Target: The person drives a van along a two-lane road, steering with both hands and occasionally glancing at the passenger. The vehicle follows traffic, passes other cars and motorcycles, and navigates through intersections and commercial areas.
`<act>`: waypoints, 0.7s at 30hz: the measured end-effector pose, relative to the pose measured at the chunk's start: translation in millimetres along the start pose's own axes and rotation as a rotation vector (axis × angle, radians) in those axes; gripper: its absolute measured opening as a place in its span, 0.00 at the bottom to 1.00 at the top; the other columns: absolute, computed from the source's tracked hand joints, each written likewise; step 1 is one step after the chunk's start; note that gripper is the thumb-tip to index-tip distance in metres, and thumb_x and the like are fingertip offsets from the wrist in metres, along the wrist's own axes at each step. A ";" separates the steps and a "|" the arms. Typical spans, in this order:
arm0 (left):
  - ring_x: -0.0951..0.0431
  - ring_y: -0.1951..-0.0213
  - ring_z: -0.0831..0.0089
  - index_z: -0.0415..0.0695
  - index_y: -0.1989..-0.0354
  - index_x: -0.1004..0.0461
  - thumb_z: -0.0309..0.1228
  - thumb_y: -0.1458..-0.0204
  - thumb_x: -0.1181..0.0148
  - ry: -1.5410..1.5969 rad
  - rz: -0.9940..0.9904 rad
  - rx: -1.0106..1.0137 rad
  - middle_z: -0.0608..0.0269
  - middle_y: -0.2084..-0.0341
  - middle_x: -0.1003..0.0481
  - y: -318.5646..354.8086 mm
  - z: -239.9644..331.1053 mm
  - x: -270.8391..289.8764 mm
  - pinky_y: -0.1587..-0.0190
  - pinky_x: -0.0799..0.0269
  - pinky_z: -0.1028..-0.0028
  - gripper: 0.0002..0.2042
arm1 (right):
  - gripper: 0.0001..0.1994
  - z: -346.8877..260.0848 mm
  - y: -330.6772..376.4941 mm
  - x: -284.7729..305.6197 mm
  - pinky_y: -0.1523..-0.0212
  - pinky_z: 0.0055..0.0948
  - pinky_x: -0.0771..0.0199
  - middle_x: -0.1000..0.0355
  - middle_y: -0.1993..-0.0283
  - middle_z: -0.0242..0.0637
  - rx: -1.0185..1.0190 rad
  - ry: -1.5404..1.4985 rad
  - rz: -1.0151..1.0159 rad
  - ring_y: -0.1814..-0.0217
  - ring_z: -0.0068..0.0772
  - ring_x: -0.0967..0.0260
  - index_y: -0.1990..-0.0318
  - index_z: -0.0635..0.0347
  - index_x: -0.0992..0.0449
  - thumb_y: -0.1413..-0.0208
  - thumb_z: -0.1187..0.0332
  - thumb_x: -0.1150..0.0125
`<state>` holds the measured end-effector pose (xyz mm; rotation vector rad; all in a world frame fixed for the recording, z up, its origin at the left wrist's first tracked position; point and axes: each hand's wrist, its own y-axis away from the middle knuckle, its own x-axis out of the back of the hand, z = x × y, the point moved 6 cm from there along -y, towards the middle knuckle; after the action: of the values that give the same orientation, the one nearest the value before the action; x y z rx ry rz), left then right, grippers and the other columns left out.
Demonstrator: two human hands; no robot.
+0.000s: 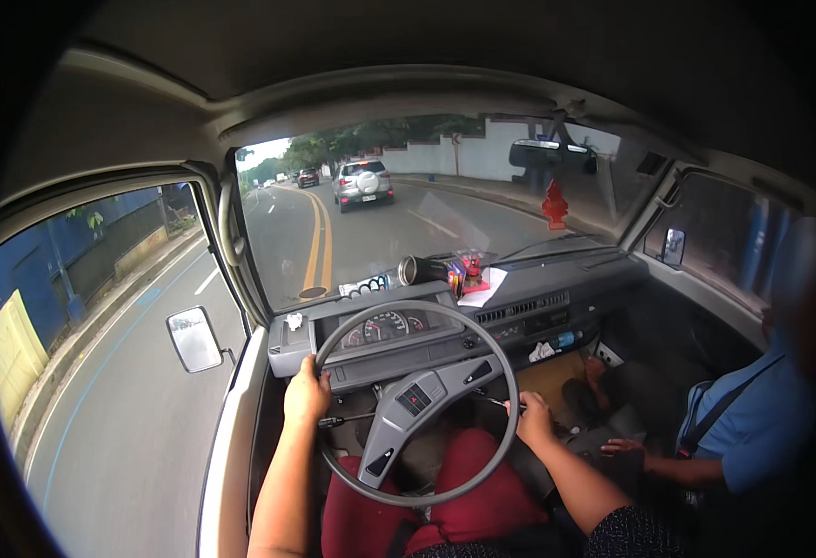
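Note:
A grey two-spoke steering wheel [406, 502] fills the space in front of me, tilted over my dark red trousers. My left hand [307, 395] is closed around the left side of its rim. On the other side, my right hand [533, 418] is closed just beyond the right rim, on the end of a thin steering-column lever [490, 400]; the rim partly covers the fingertips. A second stalk [345, 419] sticks out of the column near my left wrist. Behind the wheel lies the instrument cluster [382, 327] with round dials.
Ahead, a silver SUV [362, 183] travels in the lane right of the double yellow line [315, 242]. A passenger in a blue shirt [752, 409] sits at right. The dashboard carries a dark cylinder [412, 270], colourful small packages [467, 272] and white paper [482, 288].

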<state>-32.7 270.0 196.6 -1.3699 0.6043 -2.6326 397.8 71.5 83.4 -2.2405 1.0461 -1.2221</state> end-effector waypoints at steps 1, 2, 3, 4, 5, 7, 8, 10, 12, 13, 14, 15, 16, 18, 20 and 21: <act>0.19 0.50 0.40 0.44 0.35 0.33 0.38 0.39 0.38 0.011 -0.009 0.007 0.36 0.54 0.20 -0.9 0.2 0.0 0.47 0.23 0.51 0.25 | 0.13 -0.7 0.3 0.3 0.62 0.49 0.26 0.24 0.64 0.47 0.020 -0.031 0.030 0.61 0.58 0.24 0.65 0.60 0.22 0.48 0.62 0.24; 0.19 0.50 0.40 0.44 0.35 0.33 0.38 0.39 0.38 0.019 -0.023 0.018 0.36 0.54 0.20 -0.5 -0.5 -0.8 0.47 0.23 0.51 0.25 | 0.13 3.7 1.1 -2.0 0.61 0.48 0.25 0.24 0.64 0.48 -0.035 -0.019 0.019 0.60 0.58 0.24 0.65 0.60 0.22 0.48 0.63 0.24; 0.19 0.51 0.40 0.43 0.35 0.34 0.38 0.38 0.39 0.002 -0.020 0.010 0.35 0.54 0.20 -0.3 0.2 -0.3 0.48 0.23 0.51 0.25 | 0.13 3.1 1.4 -2.1 0.61 0.48 0.25 0.24 0.65 0.48 0.007 -0.036 0.041 0.61 0.58 0.24 0.65 0.61 0.22 0.46 0.63 0.25; 0.19 0.51 0.40 0.42 0.35 0.34 0.38 0.38 0.39 0.012 -0.012 -0.004 0.35 0.54 0.20 1.2 0.9 0.4 0.48 0.23 0.51 0.25 | 0.13 4.6 0.8 -3.0 0.60 0.48 0.25 0.24 0.66 0.49 0.017 -0.037 0.043 0.61 0.59 0.24 0.66 0.62 0.22 0.45 0.63 0.26; 0.18 0.51 0.41 0.42 0.35 0.34 0.38 0.38 0.40 0.016 -0.013 -0.007 0.35 0.55 0.20 2.4 1.1 0.7 0.48 0.23 0.51 0.25 | 0.13 5.5 2.2 -3.3 0.60 0.48 0.24 0.24 0.66 0.50 0.029 -0.033 0.053 0.61 0.59 0.24 0.66 0.63 0.22 0.44 0.63 0.28; 0.18 0.52 0.41 0.41 0.35 0.34 0.37 0.37 0.41 0.018 0.002 0.003 0.35 0.56 0.19 7.7 0.6 2.8 0.49 0.22 0.50 0.24 | 0.13 8.7 2.8 -5.9 0.60 0.48 0.24 0.24 0.67 0.51 0.011 -0.015 0.029 0.61 0.59 0.24 0.66 0.63 0.22 0.44 0.63 0.28; 0.18 0.52 0.41 0.41 0.35 0.34 0.37 0.37 0.41 0.028 -0.001 0.011 0.35 0.56 0.19 11.0 0.2 3.6 0.49 0.23 0.50 0.24 | 0.13 10.1 0.3 -6.8 0.60 0.48 0.24 0.24 0.67 0.51 -0.002 0.003 0.025 0.62 0.59 0.24 0.66 0.64 0.22 0.44 0.63 0.28; 0.18 0.52 0.40 0.41 0.35 0.34 0.36 0.37 0.42 0.041 -0.007 0.044 0.35 0.56 0.19 15.2 -1.4 5.0 0.49 0.23 0.50 0.24 | 0.14 10.2 -4.5 -8.5 0.59 0.48 0.25 0.23 0.66 0.51 0.006 -0.020 0.013 0.61 0.59 0.24 0.66 0.64 0.22 0.44 0.62 0.27; 0.18 0.52 0.40 0.40 0.35 0.34 0.35 0.37 0.42 0.060 -0.016 0.075 0.35 0.56 0.19 19.5 -4.1 5.5 0.49 0.23 0.50 0.23 | 0.16 15.8 -5.2 -13.0 0.57 0.49 0.25 0.22 0.63 0.50 -0.081 0.007 -0.055 0.57 0.59 0.24 0.65 0.63 0.22 0.46 0.59 0.25; 0.18 0.52 0.40 0.40 0.35 0.34 0.35 0.37 0.42 0.065 -0.005 0.070 0.35 0.56 0.19 22.3 -4.7 6.0 0.49 0.23 0.50 0.23 | 0.16 13.6 -5.5 -11.7 0.57 0.49 0.26 0.23 0.64 0.50 -0.031 -0.022 -0.042 0.58 0.60 0.24 0.66 0.64 0.22 0.45 0.59 0.26; 0.18 0.52 0.40 0.40 0.35 0.34 0.35 0.37 0.42 0.069 0.021 0.054 0.34 0.57 0.19 25.9 -5.1 6.6 0.49 0.23 0.49 0.23 | 0.16 13.9 -4.9 -11.9 0.58 0.49 0.26 0.23 0.64 0.50 -0.026 -0.002 -0.036 0.58 0.60 0.24 0.66 0.64 0.22 0.45 0.59 0.26; 0.19 0.52 0.39 0.39 0.35 0.34 0.35 0.37 0.42 0.076 0.060 0.035 0.34 0.57 0.20 29.9 -5.4 8.2 0.49 0.23 0.49 0.24 | 0.16 14.7 -3.7 -11.7 0.58 0.49 0.26 0.23 0.64 0.50 -0.024 0.017 -0.034 0.58 0.60 0.24 0.66 0.64 0.22 0.45 0.59 0.26; 0.19 0.51 0.38 0.39 0.35 0.34 0.35 0.37 0.42 0.092 0.055 0.055 0.33 0.56 0.20 35.8 -8.4 6.2 0.49 0.23 0.49 0.24 | 0.16 15.0 0.1 -10.9 0.58 0.49 0.26 0.23 0.64 0.50 -0.019 0.040 -0.020 0.58 0.60 0.24 0.66 0.64 0.22 0.44 0.59 0.26; 0.20 0.51 0.37 0.38 0.35 0.34 0.35 0.37 0.41 0.124 0.106 0.052 0.32 0.56 0.20 46.1 -11.2 6.7 0.49 0.24 0.49 0.24 | 0.13 11.6 3.9 -10.3 0.61 0.48 0.28 0.25 0.68 0.50 0.037 -0.014 0.035 0.63 0.59 0.26 0.67 0.64 0.23 0.43 0.62 0.28; 0.21 0.48 0.37 0.37 0.35 0.35 0.33 0.37 0.41 0.261 0.080 0.091 0.33 0.53 0.21 56.4 -15.8 3.1 0.47 0.25 0.50 0.24 | 0.15 13.6 0.4 -12.7 0.59 0.48 0.26 0.23 0.65 0.50 0.012 -0.019 0.010 0.59 0.58 0.24 0.66 0.63 0.22 0.45 0.60 0.26; 0.21 0.47 0.37 0.38 0.35 0.35 0.32 0.37 0.41 0.267 0.108 0.080 0.33 0.52 0.21 61.2 -15.6 3.9 0.46 0.25 0.50 0.24 | 0.12 15.7 0.8 -14.2 0.58 0.47 0.25 0.23 0.63 0.48 -0.028 -0.010 -0.026 0.58 0.57 0.24 0.65 0.62 0.22 0.45 0.63 0.27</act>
<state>-52.6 217.6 167.3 -0.9441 0.5763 -2.7382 405.8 81.5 66.4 -2.2856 1.0405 -1.2129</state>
